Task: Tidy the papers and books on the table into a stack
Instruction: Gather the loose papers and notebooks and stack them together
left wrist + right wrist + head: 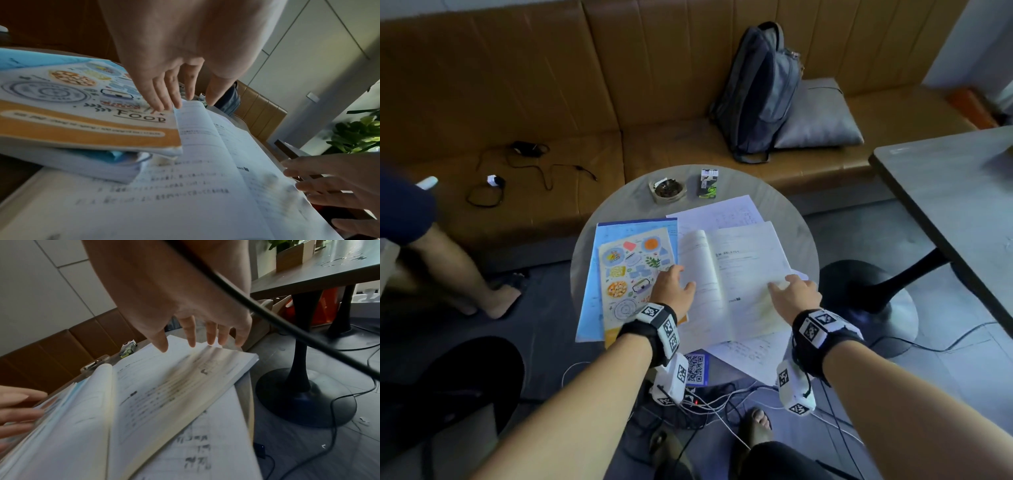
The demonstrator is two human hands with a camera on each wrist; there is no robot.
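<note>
Open book (736, 277) mid-frame on round tabletop (619, 205), left hand (673, 286) and right hand (792, 294) over its outer edges, each grip spread, food book (633, 270) at left

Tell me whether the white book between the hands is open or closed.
Open. The white book lies spread, both printed pages facing up either side of its spine.

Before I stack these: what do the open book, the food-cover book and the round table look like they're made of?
Open book: plain matte paper, soft binding; its pages bow and fan at the edge. Food-cover book: thin card cover, apparently slightly glossy, worn at one corner in the left wrist view. Round table: grey matte top, possibly stone-look or wood-look laminate; cannot tell which.
</note>
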